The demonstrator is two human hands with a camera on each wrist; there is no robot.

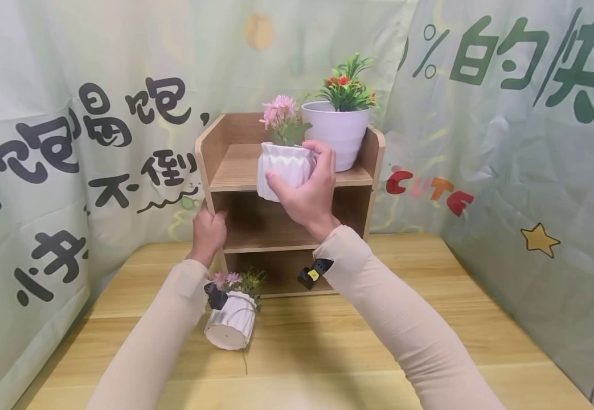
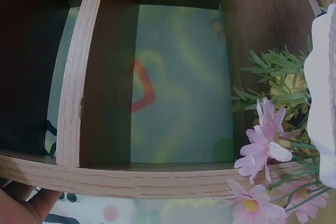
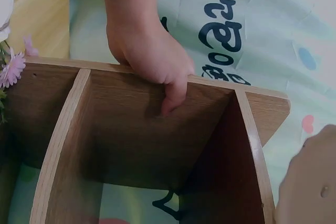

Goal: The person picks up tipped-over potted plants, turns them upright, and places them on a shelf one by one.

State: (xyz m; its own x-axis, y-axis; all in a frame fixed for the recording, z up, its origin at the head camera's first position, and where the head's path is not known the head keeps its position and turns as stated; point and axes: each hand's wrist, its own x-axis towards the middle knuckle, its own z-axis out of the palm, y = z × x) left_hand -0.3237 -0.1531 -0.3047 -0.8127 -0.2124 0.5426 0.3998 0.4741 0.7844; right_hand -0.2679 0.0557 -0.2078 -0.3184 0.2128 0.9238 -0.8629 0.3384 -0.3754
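Observation:
My right hand [image 1: 311, 191] holds a white fluted flowerpot [image 1: 274, 162] with pink artificial flowers [image 1: 279, 112], thumb on its front and fingers at the right rim. The pot is in front of the top tier of a small wooden shelf [image 1: 237, 165]; the right wrist view shows its scalloped underside [image 3: 310, 182]. With my left hand [image 1: 208, 232] I grip the shelf's left side panel. The left thumb [image 3: 175, 97] hooks over the panel's front edge in the right wrist view, while the fingers are hidden behind the panel.
A larger white pot [image 1: 335, 134] with red-flowered greenery stands on the top tier's right side. Another fluted pot [image 1: 232, 322] with pink flowers lies tipped over on the wooden table [image 1: 297, 353], below my left wrist. Printed cloth [image 1: 138, 45] hangs behind and at both sides.

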